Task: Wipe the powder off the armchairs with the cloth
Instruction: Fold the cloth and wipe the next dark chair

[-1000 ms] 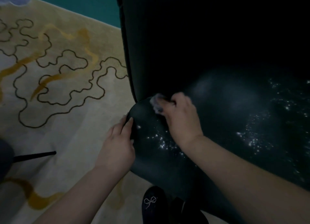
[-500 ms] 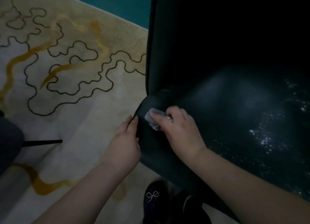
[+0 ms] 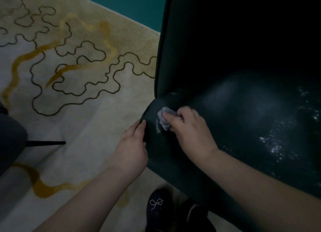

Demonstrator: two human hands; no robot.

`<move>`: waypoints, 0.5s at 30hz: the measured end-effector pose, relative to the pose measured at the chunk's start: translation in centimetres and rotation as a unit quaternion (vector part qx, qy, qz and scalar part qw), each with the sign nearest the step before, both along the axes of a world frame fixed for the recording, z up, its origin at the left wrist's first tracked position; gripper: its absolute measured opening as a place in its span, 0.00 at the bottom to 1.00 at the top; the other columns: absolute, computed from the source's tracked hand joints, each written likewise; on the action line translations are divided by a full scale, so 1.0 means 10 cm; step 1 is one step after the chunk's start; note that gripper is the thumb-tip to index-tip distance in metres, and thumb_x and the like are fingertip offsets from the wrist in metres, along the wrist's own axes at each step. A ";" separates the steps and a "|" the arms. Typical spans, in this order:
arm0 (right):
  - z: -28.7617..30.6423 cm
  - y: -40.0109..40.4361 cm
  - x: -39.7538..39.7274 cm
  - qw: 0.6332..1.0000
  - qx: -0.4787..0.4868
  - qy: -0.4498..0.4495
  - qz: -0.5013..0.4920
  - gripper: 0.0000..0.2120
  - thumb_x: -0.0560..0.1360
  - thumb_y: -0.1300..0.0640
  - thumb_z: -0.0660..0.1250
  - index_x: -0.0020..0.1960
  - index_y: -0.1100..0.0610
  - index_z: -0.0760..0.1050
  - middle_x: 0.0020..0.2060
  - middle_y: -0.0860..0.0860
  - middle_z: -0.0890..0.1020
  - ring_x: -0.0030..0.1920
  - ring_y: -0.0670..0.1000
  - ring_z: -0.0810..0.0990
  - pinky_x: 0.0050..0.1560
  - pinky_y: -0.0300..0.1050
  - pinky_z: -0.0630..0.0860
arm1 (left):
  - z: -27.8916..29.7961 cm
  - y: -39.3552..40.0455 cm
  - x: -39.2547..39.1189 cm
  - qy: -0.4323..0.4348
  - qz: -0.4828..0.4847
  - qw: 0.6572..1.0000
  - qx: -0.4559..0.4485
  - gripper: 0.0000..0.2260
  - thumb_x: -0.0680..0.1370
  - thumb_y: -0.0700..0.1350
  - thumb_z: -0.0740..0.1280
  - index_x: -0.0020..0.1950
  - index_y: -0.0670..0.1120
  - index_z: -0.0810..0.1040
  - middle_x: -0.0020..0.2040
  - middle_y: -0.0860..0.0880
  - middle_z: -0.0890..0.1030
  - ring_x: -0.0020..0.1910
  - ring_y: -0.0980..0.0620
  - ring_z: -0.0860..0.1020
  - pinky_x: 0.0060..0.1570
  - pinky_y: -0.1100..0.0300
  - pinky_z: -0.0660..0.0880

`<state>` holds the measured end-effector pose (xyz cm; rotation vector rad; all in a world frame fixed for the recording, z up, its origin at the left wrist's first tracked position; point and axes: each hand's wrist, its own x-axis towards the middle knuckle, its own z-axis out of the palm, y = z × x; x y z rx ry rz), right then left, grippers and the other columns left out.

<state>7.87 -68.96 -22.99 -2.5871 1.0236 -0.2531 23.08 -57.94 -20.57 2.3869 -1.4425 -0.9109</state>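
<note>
A dark green armchair (image 3: 234, 96) fills the right half of the view. White powder (image 3: 274, 143) speckles its seat on the right, and a thin streak of powder lies beside the cloth near the seat's left front corner. My right hand (image 3: 189, 132) grips a small crumpled pale cloth (image 3: 164, 118) and presses it onto that corner. My left hand (image 3: 132, 145) lies with straight fingers against the seat's left edge, just left of the cloth.
A cream rug (image 3: 73, 96) with black wavy lines and ochre streaks covers the floor on the left. A dark piece of furniture (image 3: 10, 136) with a thin black leg stands at the left edge. My dark shoes (image 3: 159, 207) are below the seat front.
My right hand has dragged the cloth from the seat's back-left corner toward the front-left edge. The powder that lay near that corner is mostly gone. My left hand stayed at the seat edge.
</note>
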 end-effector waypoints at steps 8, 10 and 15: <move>-0.06 -0.26 0.47 0.998 0.022 -0.016 -0.058 0.18 0.72 0.60 0.68 0.61 0.53 0.76 0.48 0.59 0.74 0.46 0.60 0.73 0.41 0.48 0.69 | -0.03 0.02 0.00 0.015 0.014 1.000 -0.006 0.28 0.79 0.35 0.58 0.78 0.44 0.55 0.77 0.47 0.57 0.75 0.51 0.57 0.66 0.72 0.46; -0.08 -0.13 0.60 0.999 0.017 -0.028 0.038 0.17 0.69 0.61 0.69 0.57 0.52 0.79 0.44 0.58 0.74 0.42 0.59 0.73 0.37 0.48 0.69 | -0.05 0.04 0.01 0.013 0.009 1.000 -0.009 0.28 0.77 0.33 0.59 0.77 0.42 0.57 0.76 0.45 0.60 0.74 0.50 0.59 0.65 0.75 0.46; 0.05 -0.25 0.14 0.972 0.025 0.022 0.231 0.19 0.73 0.59 0.67 0.61 0.45 0.76 0.47 0.53 0.72 0.45 0.54 0.69 0.40 0.46 0.65 | -0.05 0.11 0.05 0.008 0.008 1.000 -0.009 0.27 0.78 0.34 0.59 0.77 0.43 0.59 0.75 0.47 0.61 0.73 0.50 0.61 0.63 0.76 0.47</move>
